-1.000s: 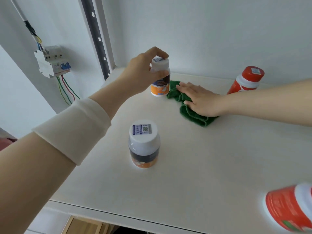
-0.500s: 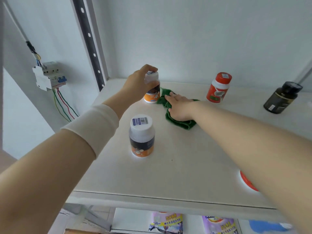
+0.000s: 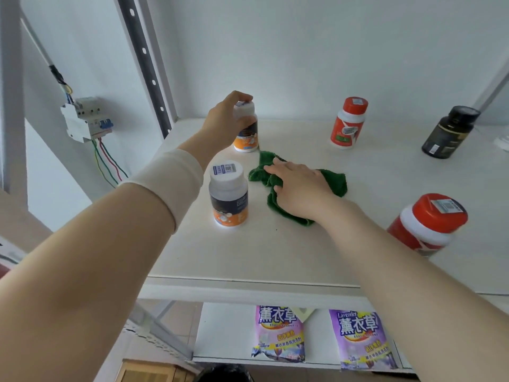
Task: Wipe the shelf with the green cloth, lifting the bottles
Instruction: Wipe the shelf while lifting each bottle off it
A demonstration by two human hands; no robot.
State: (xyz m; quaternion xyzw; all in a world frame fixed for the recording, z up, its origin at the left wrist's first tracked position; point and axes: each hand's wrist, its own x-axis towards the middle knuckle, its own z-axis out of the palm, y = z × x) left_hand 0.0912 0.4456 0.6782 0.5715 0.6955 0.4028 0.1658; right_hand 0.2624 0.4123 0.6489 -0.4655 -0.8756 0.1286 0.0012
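Left hand (image 3: pixel 225 119) wrapped round the cap and shoulder of the far bottle (image 3: pixel 246 130), fingers closed on it from the side. Base looks down on the shelf (image 3: pixel 275 252) or barely off it; cannot tell which. Right hand (image 3: pixel 300 188) flat, fingers spread, palm pressing the green cloth (image 3: pixel 334 179) against the board. No pinch there, just weight.

Cloth is bunched mid-shelf, its far corner just beside the held bottle's base. Likely reason for the grip: that bottle sits in the cloth's path, so it has to go up before the patch beneath can be wiped. Flat palm keeps the cloth spread under pressure for a sweep.

Near bottle (image 3: pixel 228 194), same white-capped orange-and-dark type, stands upright just left of the cloth, untouched. Red bottle (image 3: pixel 347 124) upright toward the back, well apart from the cloth. Dark bottle (image 3: pixel 447 133) leaning at far right. Big red bottle (image 3: pixel 428 224) near the front right edge, tilted in this wide view. Each of these probably needs lifting in turn.

Shelf is a pale, matte board, bare and dry-looking, one tiny dark speck near the cloth's front edge. White wall behind. Slotted upright (image 3: pixel 146 64) at the back left corner. Breaker box (image 3: pixel 85 118) with coloured wires on the left wall. Two purple bags (image 3: pixel 278 332) on the lower shelf.
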